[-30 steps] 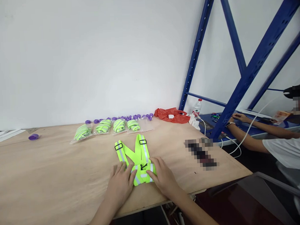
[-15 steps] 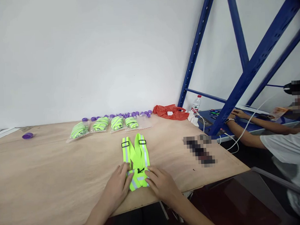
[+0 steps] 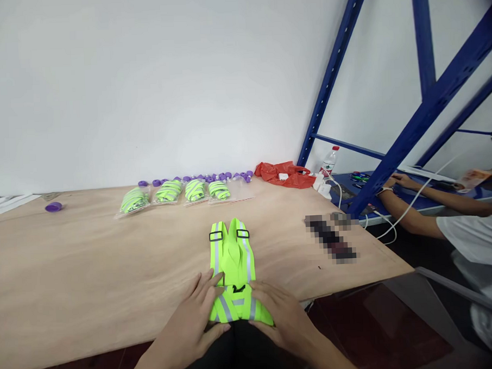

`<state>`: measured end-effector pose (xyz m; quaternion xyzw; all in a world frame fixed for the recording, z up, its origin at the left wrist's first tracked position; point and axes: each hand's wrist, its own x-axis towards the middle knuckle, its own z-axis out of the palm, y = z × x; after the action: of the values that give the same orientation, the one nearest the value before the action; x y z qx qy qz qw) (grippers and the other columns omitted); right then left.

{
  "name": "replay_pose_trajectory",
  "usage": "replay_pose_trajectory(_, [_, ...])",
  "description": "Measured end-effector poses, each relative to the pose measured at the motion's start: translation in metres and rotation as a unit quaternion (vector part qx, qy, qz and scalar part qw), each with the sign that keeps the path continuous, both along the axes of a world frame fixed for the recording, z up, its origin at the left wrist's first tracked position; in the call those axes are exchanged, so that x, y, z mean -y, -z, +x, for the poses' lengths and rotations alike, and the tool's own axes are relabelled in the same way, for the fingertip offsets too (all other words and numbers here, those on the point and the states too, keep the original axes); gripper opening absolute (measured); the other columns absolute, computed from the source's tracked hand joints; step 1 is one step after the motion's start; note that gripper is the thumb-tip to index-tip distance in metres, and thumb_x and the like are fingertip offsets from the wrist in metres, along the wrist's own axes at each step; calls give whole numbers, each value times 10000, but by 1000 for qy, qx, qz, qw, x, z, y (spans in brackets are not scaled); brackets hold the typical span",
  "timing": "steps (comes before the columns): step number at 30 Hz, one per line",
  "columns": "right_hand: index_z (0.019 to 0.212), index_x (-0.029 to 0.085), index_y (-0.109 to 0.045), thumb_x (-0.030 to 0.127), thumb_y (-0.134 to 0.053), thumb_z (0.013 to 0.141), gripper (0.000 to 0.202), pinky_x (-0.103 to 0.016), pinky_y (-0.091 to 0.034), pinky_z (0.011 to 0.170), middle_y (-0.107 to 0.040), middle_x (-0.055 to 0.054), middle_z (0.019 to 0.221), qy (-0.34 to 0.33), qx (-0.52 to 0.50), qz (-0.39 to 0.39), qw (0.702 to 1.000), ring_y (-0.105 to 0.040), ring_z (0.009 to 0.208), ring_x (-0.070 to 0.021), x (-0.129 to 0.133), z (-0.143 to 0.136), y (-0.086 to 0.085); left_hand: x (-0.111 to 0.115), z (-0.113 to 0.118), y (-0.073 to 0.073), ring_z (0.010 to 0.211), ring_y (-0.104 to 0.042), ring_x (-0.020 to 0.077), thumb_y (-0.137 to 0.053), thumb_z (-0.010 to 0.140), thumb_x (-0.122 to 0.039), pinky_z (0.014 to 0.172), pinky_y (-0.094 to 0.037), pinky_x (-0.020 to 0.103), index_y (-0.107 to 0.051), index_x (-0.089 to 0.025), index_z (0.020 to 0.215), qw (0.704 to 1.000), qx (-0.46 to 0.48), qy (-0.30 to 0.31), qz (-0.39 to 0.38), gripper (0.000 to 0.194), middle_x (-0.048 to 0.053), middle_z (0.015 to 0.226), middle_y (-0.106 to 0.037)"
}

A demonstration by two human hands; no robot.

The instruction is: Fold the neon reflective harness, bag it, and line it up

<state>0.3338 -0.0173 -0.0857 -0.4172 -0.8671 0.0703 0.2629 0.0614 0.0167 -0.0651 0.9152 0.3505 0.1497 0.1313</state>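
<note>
A neon yellow-green reflective vest [image 3: 236, 261] of silver-striped straps lies on the table in front of me, its two black buckles pointing away from me. Its near end reaches the table's front edge, where a small black piece shows at the middle. My left hand [image 3: 190, 317] holds the vest's lower left side, fingers on top and thumb by the edge. On the lower right side, my right hand [image 3: 282, 313] has the band between its fingers and thumb. Part of the fabric is covered by my fingers.
Several clear bags of folded reflective straps [image 3: 168, 191] lie farther back, before a row of purple rings [image 3: 188, 179]. Right of these are a red plastic bag [image 3: 286, 174] and a bottle [image 3: 330, 160]. Beyond a blue rack post [image 3: 376, 181], another person's arms [image 3: 410, 215] rest over a blue table.
The vest has come closer to the table's front edge, and its near end is spread wider. Both hands moved with it. The view has turned slightly.
</note>
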Motion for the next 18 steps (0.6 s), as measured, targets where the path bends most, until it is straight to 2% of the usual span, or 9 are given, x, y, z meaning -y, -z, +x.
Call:
replay_pose_trajectory(3, [1246,188,-611,393,-642,927,380,-418,-525,1016,-704,-140,1238,-2,-47,-26,999,-655,1161,-262,-6,3,-3,-5,0,-12,1412,-452,291,-577,956,-495,1169,-372,508,-519,-254,1365,999,9,-5,-36,478,92,1482,-540])
replay_pose_trajectory(6, [1179,202,-649,459,-644,919,366,-395,-540,918,-742,-113,1130,12,-98,-60,993,-690,1038,-256,-20,5,-9,-17,2,-23,1239,-597,265,-575,958,-483,1037,-496,393,-615,-251,1258,997,41,-19,-65,381,76,1346,-636])
replay_pose_trajectory(8, [1116,207,-675,454,-637,923,316,-363,-533,856,-754,-90,1064,27,-128,-91,987,-696,960,-242,-34,3,-15,-27,7,-27,1131,-639,252,-550,974,-460,956,-519,353,-667,-245,1164,995,62,-25,-77,310,65,1236,-681])
replay_pose_trajectory(11, [963,213,-698,407,-580,959,227,-332,-503,811,-747,-64,989,54,-140,-131,980,-674,903,-225,-55,0,-23,-41,16,-29,1066,-649,262,-488,999,-467,932,-501,364,-688,-231,1084,992,76,-53,-91,321,69,1128,-713])
replay_pose_trajectory(15, [714,204,-633,378,-550,973,323,-329,-467,764,-687,-45,811,93,-94,-122,984,-629,824,-220,-78,-1,-25,-54,28,-27,981,-664,279,-476,999,-454,873,-499,383,-630,-200,1092,982,70,-135,-114,312,94,1059,-712])
replay_pose_trajectory(18, [767,205,-605,374,-627,929,235,-323,-460,737,-659,-40,828,140,-78,-87,983,-613,822,-222,-86,-1,-21,-59,35,-22,890,-667,257,-480,998,-413,799,-506,364,-560,-202,1081,978,82,-157,-109,240,77,1023,-685])
